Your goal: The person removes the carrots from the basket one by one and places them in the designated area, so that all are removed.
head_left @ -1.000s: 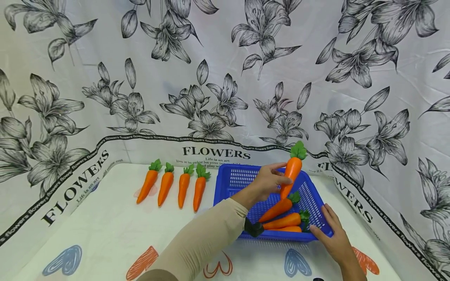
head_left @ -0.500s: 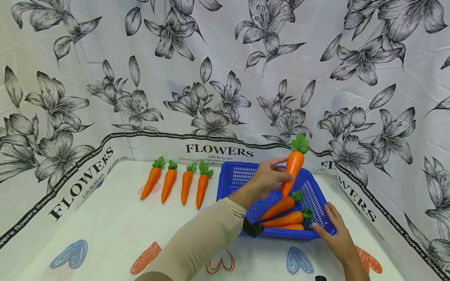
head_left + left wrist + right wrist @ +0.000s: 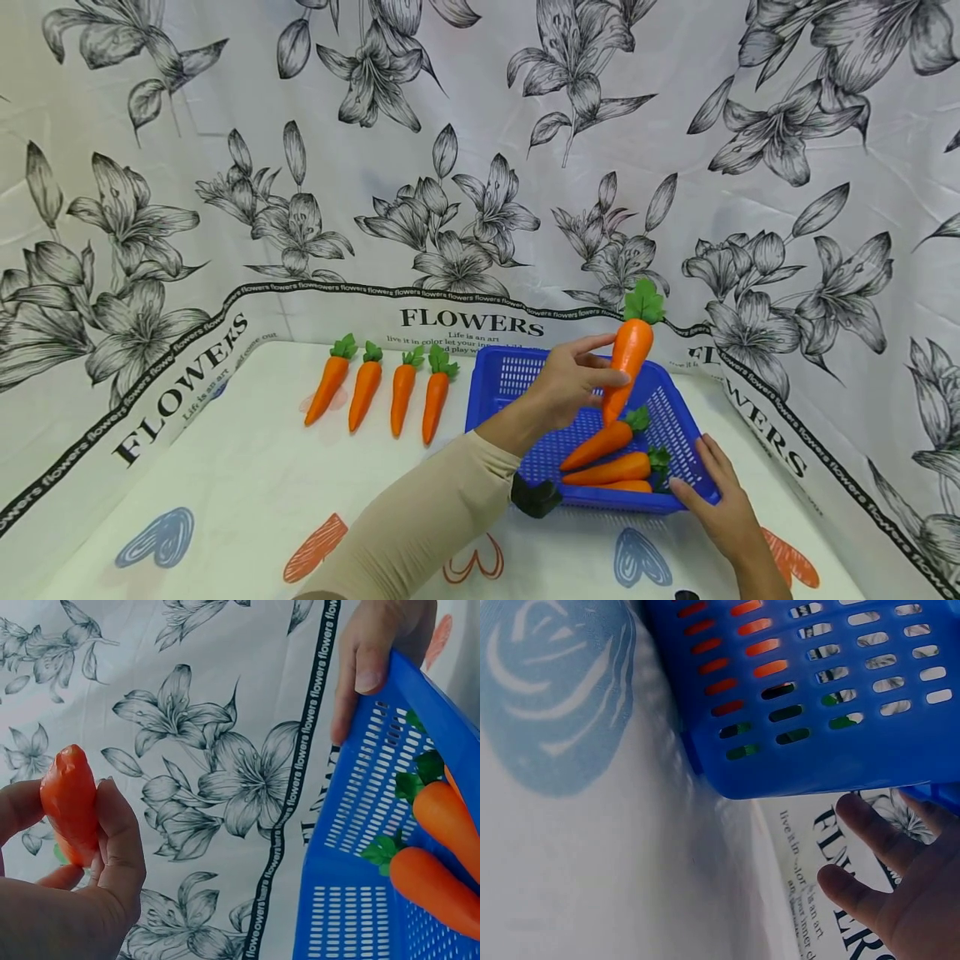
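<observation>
My left hand [image 3: 573, 379] pinches an orange toy carrot [image 3: 630, 354] over a blue plastic basket [image 3: 487, 379]. Its green leaves point up and its tip slants down among the carrots inside. In the left wrist view, thumb and fingers press on either side of the carrot [image 3: 69, 799]. Three more carrots lie in the basket near its front right, among them a carrot [image 3: 600, 446] with its leaf toward the right. My right hand [image 3: 723, 500] rests at the basket's front right corner, thumb and fairly straight fingers spread over the rim.
Several carrots, one of them the carrot [image 3: 435, 406] nearest the basket, lie in a row left of the basket on the white tablecloth [image 3: 247, 467]. A white floral curtain [image 3: 360, 167] closes off the back and sides.
The head view has shifted a little. My left hand still holds the carrot over the basket, its leafy end slightly higher. My right hand stays at the corner.
</observation>
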